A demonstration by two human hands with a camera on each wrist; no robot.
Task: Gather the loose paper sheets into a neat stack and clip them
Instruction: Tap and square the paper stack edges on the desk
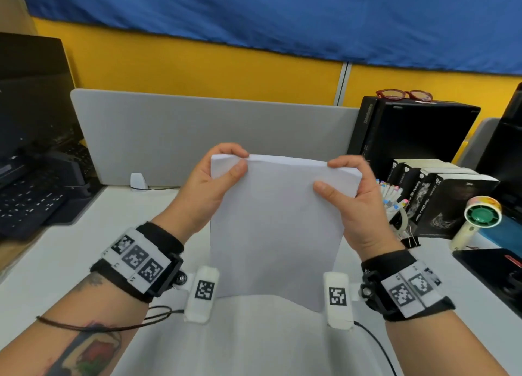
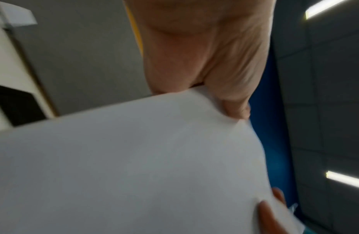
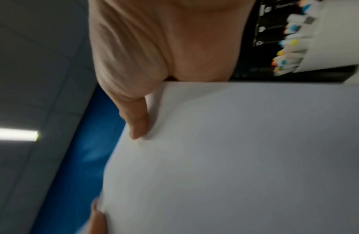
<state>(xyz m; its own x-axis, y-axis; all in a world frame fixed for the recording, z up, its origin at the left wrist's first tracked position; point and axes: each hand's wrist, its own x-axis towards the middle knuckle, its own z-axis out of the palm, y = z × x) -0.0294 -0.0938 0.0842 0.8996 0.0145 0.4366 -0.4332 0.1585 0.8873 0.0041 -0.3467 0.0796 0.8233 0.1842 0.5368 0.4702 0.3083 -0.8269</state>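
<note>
A stack of white paper sheets [image 1: 276, 220] stands upright on its lower edge above the white desk [image 1: 70, 251]. My left hand [image 1: 210, 178] grips its upper left corner, thumb on the front and fingers curled over the top edge. My right hand [image 1: 350, 195] grips the upper right corner the same way. In the left wrist view the paper [image 2: 124, 166] fills the lower frame under the palm [image 2: 204, 55]. The right wrist view shows the sheets [image 3: 234, 158] with the thumb [image 3: 137, 120] pressed on them. A black binder clip [image 1: 409, 241] lies on the desk to the right of my right wrist.
A grey partition [image 1: 197, 133] stands behind the paper. A black keyboard [image 1: 34, 197] and monitor sit at the left. At the right are a black box with red glasses [image 1: 404, 94], books [image 1: 440, 195], a cup of markers [image 1: 391, 195] and a small handheld fan [image 1: 480, 214].
</note>
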